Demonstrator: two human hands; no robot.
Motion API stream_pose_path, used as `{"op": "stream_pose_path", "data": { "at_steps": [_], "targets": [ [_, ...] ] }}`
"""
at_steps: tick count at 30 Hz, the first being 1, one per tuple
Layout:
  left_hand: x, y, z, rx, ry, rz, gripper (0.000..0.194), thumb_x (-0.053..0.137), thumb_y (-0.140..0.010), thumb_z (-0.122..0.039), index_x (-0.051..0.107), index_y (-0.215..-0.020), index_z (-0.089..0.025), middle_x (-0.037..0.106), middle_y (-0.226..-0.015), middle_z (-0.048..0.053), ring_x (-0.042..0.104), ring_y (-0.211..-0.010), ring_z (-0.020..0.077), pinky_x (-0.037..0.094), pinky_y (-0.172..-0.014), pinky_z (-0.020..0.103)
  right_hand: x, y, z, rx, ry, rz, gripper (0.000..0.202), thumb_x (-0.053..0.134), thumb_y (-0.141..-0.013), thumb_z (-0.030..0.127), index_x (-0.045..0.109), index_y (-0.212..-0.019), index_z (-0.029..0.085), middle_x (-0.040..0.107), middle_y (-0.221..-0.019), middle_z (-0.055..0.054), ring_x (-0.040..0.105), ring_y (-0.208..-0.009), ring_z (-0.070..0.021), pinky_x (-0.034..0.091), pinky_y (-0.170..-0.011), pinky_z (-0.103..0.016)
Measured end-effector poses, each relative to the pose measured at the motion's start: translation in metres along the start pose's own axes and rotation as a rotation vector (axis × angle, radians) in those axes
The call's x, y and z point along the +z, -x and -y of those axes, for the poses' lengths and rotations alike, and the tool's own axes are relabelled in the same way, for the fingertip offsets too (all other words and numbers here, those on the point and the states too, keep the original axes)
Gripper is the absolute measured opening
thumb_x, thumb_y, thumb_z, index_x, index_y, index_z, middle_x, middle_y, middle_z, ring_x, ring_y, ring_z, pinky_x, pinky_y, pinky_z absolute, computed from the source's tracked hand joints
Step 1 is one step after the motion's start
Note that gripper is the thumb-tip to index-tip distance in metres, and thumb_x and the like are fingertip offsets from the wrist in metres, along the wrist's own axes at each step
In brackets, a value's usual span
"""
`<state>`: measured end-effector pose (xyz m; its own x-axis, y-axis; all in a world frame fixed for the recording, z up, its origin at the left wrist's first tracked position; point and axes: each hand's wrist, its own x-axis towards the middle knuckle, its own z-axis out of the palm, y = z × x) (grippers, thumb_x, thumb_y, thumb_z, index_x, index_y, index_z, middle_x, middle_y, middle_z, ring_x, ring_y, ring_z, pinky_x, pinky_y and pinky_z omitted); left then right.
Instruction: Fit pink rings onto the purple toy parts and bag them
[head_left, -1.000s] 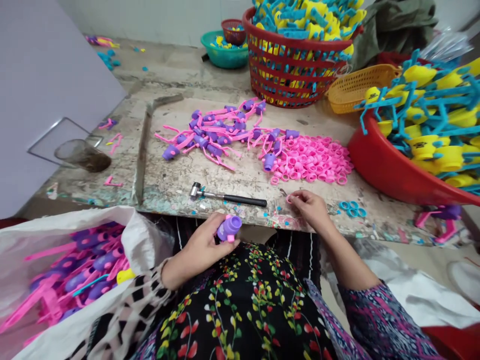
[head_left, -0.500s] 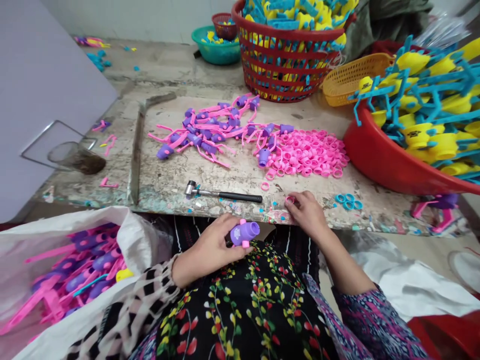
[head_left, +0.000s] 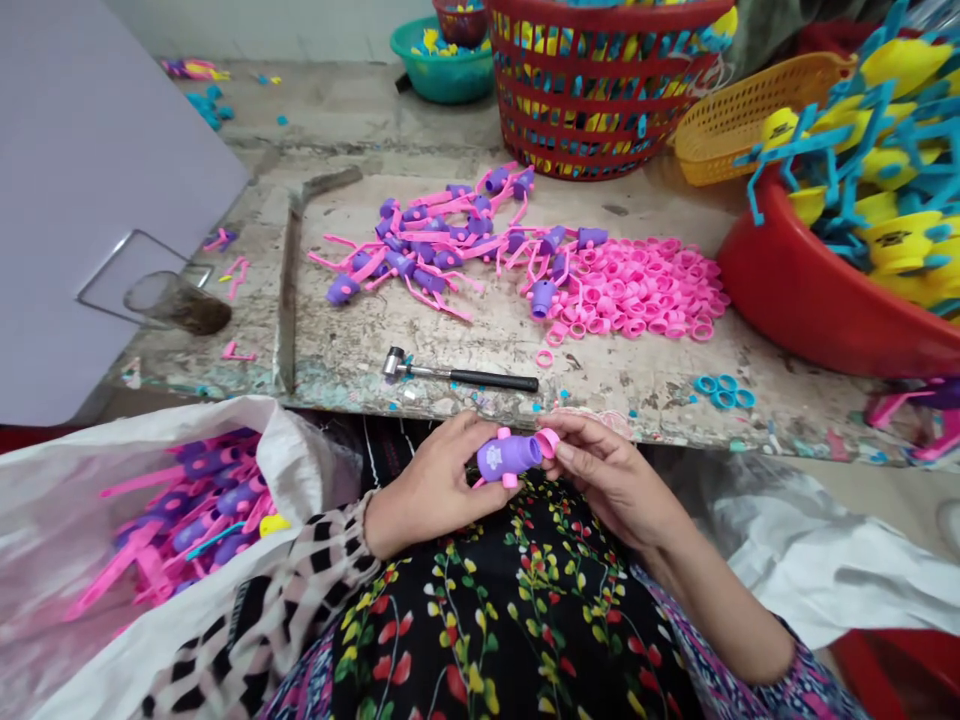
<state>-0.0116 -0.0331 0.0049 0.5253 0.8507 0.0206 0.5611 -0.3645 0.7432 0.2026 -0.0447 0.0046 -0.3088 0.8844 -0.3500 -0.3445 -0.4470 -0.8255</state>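
The scuffed, paint-flecked bench [head_left: 360, 365] runs across in front of a pale wall [head_left: 300, 30], and I take my clock from the hammer [head_left: 469, 378] lying near its front edge, with the seated person toward six. At about five o'clock, just off the bench's edge, the left hand [head_left: 435, 480] has its grip closed around a purple piece [head_left: 507, 456] with pink knobs, its open mouth turned toward three. The right hand [head_left: 619, 475], at four, has its grip pinched on a pink ring [head_left: 547, 443] right at that mouth; whether the two touch I can't tell. Between the hammer and the wall, at twelve, sprawls a tangle of purple-and-pink parts [head_left: 427, 250], running into a heap of pink rings [head_left: 637, 290] at two. A single loose ring [head_left: 544, 358] lies near the handle's end, and a few blue rings [head_left: 724, 390] sit at three. Bulky things crowd the far side: a red basket [head_left: 600, 100] at one, a yellow basket [head_left: 750, 125] at two, and a red basin [head_left: 832, 300] between two and three, heaped with yellow-and-blue parts [head_left: 892, 200]. A raised strip [head_left: 287, 300] crosses the bench at ten, with a tilted glass [head_left: 180, 303] beyond it; at eight, a white sack [head_left: 289, 455] of similar purple-and-pink pieces gapes against the bench front.
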Motion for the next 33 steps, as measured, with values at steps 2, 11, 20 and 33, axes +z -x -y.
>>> {"op": "stream_pose_path", "data": {
  "at_steps": [2,11,20,33],
  "targets": [
    [-0.0014,0.0006,-0.0011,-0.001,-0.029,-0.001,0.028,0.061,-0.082,-0.038,0.057,-0.102,-0.018,0.052,-0.086,0.003,0.050,-0.081,0.0184,0.042,-0.074,0.031,0.0022,0.0014,-0.0001,0.039,-0.074,0.004,0.026,0.076,-0.074,0.028,0.072,-0.099,0.024,0.067,-0.083,0.001,0.061,-0.071,-0.0078,0.050,-0.070,-0.020],
    [-0.0015,0.0030,-0.0029,-0.041,-0.053,0.006,0.029,0.063,-0.080,-0.038,0.058,-0.101,-0.018,0.053,-0.085,0.002,0.052,-0.079,0.0175,0.042,-0.072,0.030,0.0007,-0.0004,-0.0034,0.104,-0.248,0.025,0.026,0.078,-0.073,0.022,0.072,-0.098,0.022,0.068,-0.079,0.002,0.064,-0.068,-0.0070,0.053,-0.067,-0.017],
    [0.0019,0.0038,0.0033,-0.030,0.004,0.002,0.035,0.065,-0.079,-0.043,0.057,-0.104,-0.019,0.055,-0.088,0.003,0.053,-0.081,0.0178,0.043,-0.072,0.031,-0.0028,0.0035,-0.0037,0.125,-0.316,0.058,0.026,0.075,-0.075,0.018,0.071,-0.101,0.020,0.070,-0.082,0.001,0.066,-0.070,-0.0063,0.055,-0.072,-0.017],
    [0.0021,0.0040,-0.0014,-0.041,0.025,0.020,0.030,0.064,-0.081,-0.041,0.057,-0.099,-0.019,0.055,-0.086,0.002,0.052,-0.080,0.0169,0.042,-0.073,0.030,-0.0058,0.0038,-0.0090,0.158,-0.393,0.067,0.021,0.076,-0.076,0.024,0.071,-0.096,0.019,0.069,-0.076,0.000,0.067,-0.065,-0.0085,0.056,-0.062,-0.018]
  ]
}}
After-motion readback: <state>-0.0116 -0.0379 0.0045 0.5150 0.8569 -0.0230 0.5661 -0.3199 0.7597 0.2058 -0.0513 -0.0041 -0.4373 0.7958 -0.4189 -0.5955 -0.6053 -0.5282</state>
